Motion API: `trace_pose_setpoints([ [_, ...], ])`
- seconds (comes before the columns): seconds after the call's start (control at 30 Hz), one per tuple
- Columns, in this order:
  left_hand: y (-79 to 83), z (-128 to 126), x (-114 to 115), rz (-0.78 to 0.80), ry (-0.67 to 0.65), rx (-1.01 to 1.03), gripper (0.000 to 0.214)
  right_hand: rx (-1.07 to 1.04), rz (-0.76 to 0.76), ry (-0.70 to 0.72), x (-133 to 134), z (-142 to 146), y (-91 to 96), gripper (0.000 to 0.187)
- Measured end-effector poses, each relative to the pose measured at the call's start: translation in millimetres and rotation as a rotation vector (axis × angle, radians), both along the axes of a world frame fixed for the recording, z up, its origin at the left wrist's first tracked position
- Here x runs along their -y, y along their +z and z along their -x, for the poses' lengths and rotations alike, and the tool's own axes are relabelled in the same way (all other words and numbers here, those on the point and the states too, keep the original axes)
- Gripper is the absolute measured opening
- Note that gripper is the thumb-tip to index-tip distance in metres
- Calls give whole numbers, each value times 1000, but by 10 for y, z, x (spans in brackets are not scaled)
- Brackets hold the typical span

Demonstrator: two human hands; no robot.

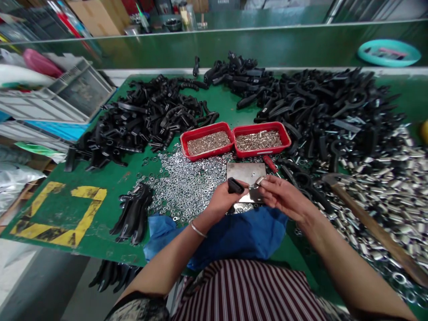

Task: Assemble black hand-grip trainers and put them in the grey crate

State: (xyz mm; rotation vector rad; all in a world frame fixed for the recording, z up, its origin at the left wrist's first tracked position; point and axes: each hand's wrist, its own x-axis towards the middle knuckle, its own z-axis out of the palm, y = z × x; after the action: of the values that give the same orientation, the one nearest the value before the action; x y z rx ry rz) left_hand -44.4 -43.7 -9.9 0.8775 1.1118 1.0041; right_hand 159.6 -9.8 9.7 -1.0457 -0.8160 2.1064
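My left hand (218, 201) is closed around a black plastic part (236, 186), whose far end sticks out past the fingers. My right hand (284, 195) pinches a small silver metal piece (260, 180) between thumb and fingertips, close to the black part. Both hands hover over a flat metal plate (240, 170) and just beyond a blue cloth (230, 234). Loose washers and nuts (190, 183) are spread to the left of the plate. A red-handled tool (270, 164) lies by the plate's far right corner.
Two red trays (207, 155) (262, 153) hold small metal pins. Black plastic parts are heaped at left (143, 111) and right (307, 98), with more stacked (133, 214) near the front edge. A wooden-handled hammer (371, 223) rests on silver metal sleeves (401, 178).
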Motion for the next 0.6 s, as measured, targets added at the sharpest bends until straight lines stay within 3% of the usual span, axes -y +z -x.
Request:
trace_pose_setpoints([
  [0.13,99,233,-59,-102,-83,-51,42,320,-343,-63,-19,-152,-59,27],
  [0.23,65,252,-118,-129,-75,-6,41,379,-485,-71,-7,-164,-80,29],
  [0.4,-42,87,-162,-128,-59,2,44,363,-536,-92,51,-113,-24,29],
  [0.6,-43,52,-156,-122,-26,-32,40,297,-465,-89,68,-61,27,30],
])
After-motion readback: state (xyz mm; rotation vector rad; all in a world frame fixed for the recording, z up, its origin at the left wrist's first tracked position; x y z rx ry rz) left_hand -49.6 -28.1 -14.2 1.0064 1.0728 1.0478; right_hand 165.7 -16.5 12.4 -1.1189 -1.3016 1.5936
